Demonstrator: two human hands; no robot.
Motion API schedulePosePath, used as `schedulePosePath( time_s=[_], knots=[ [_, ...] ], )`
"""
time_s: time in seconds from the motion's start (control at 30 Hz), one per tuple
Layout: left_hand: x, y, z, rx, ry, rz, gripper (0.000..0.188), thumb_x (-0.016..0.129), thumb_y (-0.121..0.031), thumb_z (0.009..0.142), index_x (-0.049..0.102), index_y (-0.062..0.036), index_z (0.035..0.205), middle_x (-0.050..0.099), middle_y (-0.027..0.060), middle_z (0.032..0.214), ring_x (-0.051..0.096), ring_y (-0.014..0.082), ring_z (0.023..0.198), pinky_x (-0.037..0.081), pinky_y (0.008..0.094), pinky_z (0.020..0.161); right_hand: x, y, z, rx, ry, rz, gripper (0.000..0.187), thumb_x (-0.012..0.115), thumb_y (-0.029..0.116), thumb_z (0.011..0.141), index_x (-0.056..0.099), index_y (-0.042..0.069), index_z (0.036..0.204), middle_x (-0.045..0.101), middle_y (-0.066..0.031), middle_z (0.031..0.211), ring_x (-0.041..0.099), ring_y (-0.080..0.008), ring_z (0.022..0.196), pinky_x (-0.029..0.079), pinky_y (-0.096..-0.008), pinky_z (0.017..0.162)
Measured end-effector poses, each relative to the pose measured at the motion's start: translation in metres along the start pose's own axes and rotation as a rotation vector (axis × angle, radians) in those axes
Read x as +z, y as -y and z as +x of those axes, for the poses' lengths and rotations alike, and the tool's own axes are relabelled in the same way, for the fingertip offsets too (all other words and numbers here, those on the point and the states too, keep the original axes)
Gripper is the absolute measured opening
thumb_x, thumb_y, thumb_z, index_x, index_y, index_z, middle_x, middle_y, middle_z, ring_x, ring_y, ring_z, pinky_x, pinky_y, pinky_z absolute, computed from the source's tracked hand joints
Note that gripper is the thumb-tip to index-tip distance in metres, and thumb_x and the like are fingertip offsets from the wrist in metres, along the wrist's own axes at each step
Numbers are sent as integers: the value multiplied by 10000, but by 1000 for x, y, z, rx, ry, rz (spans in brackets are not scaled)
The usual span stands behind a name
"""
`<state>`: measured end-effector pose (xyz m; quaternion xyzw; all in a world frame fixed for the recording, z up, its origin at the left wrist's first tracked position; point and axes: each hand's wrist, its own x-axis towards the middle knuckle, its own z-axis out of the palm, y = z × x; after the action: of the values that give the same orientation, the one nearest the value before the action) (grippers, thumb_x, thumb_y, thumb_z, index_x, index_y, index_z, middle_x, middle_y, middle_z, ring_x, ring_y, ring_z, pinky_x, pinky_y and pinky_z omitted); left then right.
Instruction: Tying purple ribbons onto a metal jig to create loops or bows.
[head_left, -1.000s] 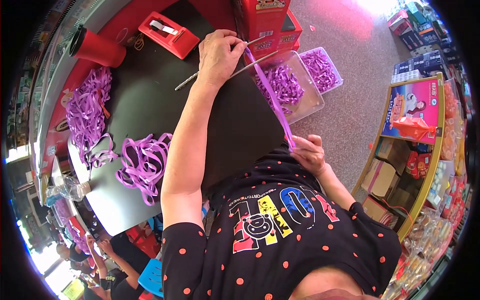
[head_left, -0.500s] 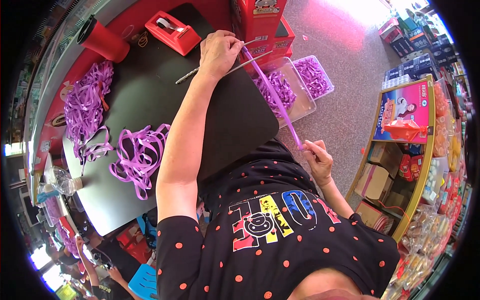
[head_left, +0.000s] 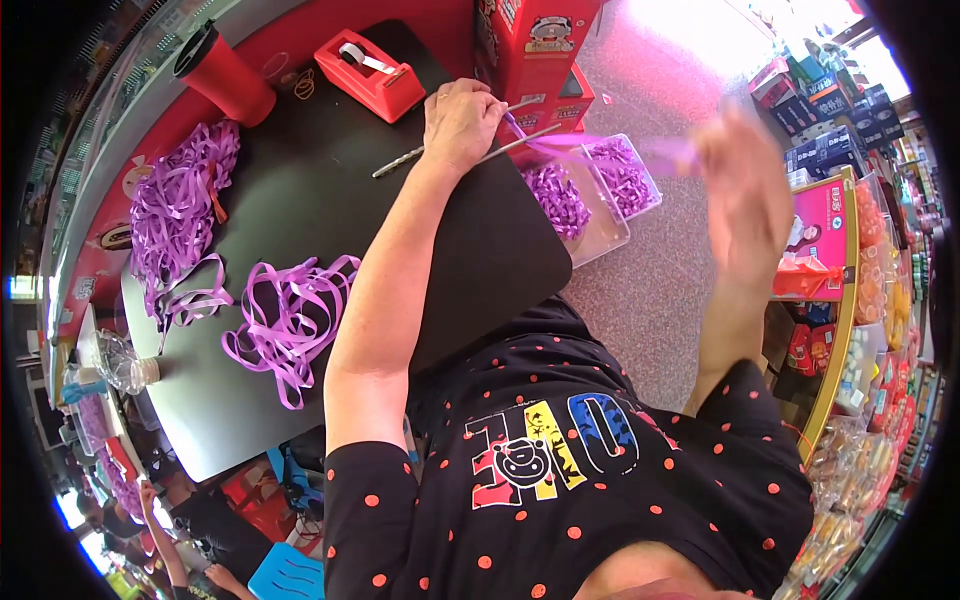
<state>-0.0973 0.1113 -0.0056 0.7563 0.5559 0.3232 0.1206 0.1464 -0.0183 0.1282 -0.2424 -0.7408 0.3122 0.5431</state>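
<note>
We see the left hand over the far right part of the black counter, palm down, its fingers bent and drawn together, with thumb and forefinger pinching the near end of a purple ribbon. The ribbon lies just off those fingertips and runs in the air to our right, beyond the counter's edge. Its other end meets the right hand, which is raised well apart from the left. That hand is blurred, but we make out its fingers bent in on the ribbon.

Two thin rods lie at the left hand: the longer rod passes beneath it, and the shorter rod slants out beside the thumb. We cannot tell whether the ribbon wraps either one.

Below the ribbon, past the counter's edge, two clear boxes, the nearer box and the farther box, hold short purple curls. On the counter, a loose ribbon heap lies left of our left forearm, with a thicker ribbon bundle farther left. A red tape dispenser stands near the left hand.
</note>
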Motion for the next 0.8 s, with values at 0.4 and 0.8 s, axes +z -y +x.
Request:
schedulePosePath(
  time_s=[0.4,0.8],
  knots=[
    [-1,-1,-7,-17,-66,-85,168,645,-223,800,720,-73,812,627,56,1061,515,254,1095,348,408,967,66,-103,206,615,220,748,402,582,318,928,465,151,1274,608,-240,1091,498,-89,671,417,-189,571],
    [-4,1,-8,-17,-40,-111,168,623,-192,789,719,-57,817,611,69,1097,498,257,1121,334,411,989,61,-134,229,803,193,723,305,554,282,930,496,106,1172,619,-253,1036,518,-104,599,416,-215,519]
  ],
)
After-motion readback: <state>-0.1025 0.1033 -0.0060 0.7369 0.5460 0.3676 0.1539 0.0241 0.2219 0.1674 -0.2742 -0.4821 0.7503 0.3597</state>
